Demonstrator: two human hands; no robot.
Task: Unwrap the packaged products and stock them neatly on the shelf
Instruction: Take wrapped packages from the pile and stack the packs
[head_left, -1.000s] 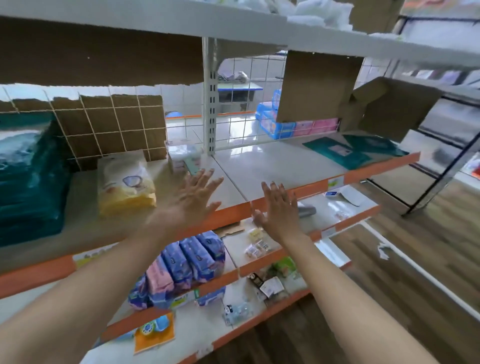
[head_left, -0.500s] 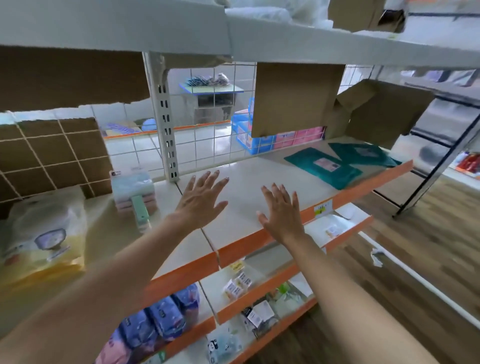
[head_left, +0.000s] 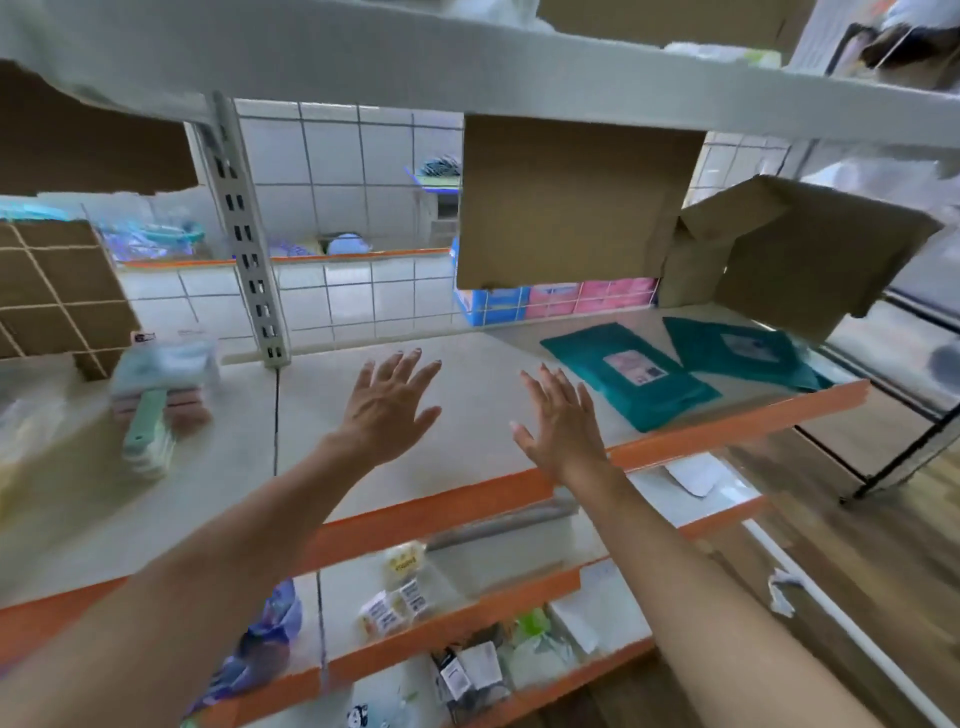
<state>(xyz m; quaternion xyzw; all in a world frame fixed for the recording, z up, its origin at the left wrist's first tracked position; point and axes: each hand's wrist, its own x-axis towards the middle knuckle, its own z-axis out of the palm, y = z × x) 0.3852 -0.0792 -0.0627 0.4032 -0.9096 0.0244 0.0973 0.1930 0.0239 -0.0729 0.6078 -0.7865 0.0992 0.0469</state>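
Here, left hand (head_left: 387, 413), right hand (head_left: 561, 426) splayed over shelf (head_left: 478, 457), teal packets (head_left: 660, 400) near fingers (head_left: 550, 389)

A shop: tiered metal shelves (head_left: 467, 415) with orange front strips (head_left: 727, 421) hang on a slotted upright (head_left: 244, 234) against a wire-grid back (head_left: 363, 208). Packaged goods lie on them — teal packets (head_left: 631, 374), labelled packs (head_left: 395, 605) lower down, pink and blue packs (head_left: 571, 299) behind the grid — with brown cardboard (head_left: 566, 202) overhead.
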